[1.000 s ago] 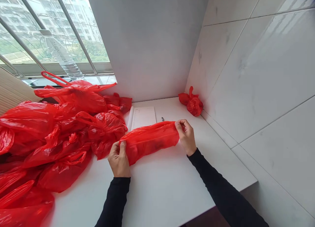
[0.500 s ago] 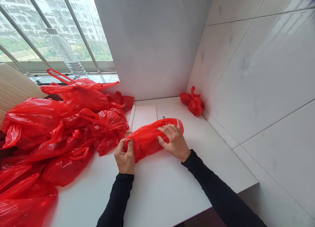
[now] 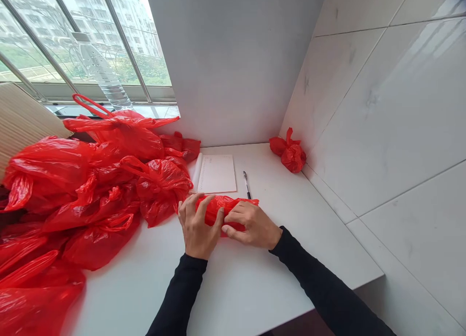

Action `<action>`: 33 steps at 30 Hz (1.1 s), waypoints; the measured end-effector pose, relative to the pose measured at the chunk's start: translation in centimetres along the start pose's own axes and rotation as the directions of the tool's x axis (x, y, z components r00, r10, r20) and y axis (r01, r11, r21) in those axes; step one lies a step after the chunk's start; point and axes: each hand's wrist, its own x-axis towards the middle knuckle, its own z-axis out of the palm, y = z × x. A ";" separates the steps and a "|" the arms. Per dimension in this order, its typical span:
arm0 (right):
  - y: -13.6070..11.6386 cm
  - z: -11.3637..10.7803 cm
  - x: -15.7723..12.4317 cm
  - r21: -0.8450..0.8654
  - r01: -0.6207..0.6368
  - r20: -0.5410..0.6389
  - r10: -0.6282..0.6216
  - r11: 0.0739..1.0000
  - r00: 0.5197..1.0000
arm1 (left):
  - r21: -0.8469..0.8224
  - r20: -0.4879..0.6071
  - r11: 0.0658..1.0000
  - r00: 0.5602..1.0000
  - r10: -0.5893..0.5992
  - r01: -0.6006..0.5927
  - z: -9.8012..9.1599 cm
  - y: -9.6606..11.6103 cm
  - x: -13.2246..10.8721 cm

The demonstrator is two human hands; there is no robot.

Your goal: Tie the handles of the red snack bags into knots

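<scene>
A crumpled red plastic bag (image 3: 222, 206) lies on the white table in front of me, flattened into a narrow bundle. My left hand (image 3: 200, 226) rests over its left part with the fingers spread and curved. On the right part, my right hand (image 3: 251, 224) has its thumb and fingers closed on the plastic. The two hands nearly meet at the bag's near edge. Just beyond the bag are a notepad (image 3: 217, 173) with its cover turned back and a black and clear pen (image 3: 246, 184).
Several filled red bags (image 3: 109, 180) are piled on the left of the table (image 3: 233, 287). A small knotted red bag (image 3: 292, 156) sits in the back right corner by the tiled wall. A clear bottle (image 3: 105, 78) leans by the barred window.
The red bag has been lowered and bunched smaller, showing the whole pen. My left hand has let go its pinch and spread over the bag; my right hand has moved left and closed on it.
</scene>
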 end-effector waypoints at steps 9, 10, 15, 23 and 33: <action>1.7 0.5 -0.5 -0.155 -0.445 -0.082 0.437 0.882 0.896 | 0.039 -0.024 0.995 0.996 -0.087 0.088 0.5 -2.4 -0.2; 1.8 0.6 -0.5 -0.154 -0.470 -0.084 0.462 0.869 0.883 | 0.029 -0.025 0.997 0.997 -0.071 0.071 0.4 -2.0 -0.2; 2.0 0.9 -0.6 -0.130 -0.459 -0.074 0.453 0.879 0.888 | -0.038 0.095 0.987 0.983 0.158 -0.155 0.1 0.5 -0.4; 0.7 0.4 -0.1 -0.068 -0.209 -0.148 0.198 0.976 0.969 | 0.053 0.139 0.999 0.990 -0.011 0.003 1.6 0.0 -1.0; 1.1 0.7 -0.1 0.067 -0.362 -0.206 0.368 0.930 0.907 | -0.024 -0.077 0.998 0.995 -0.062 0.060 1.4 0.0 -0.6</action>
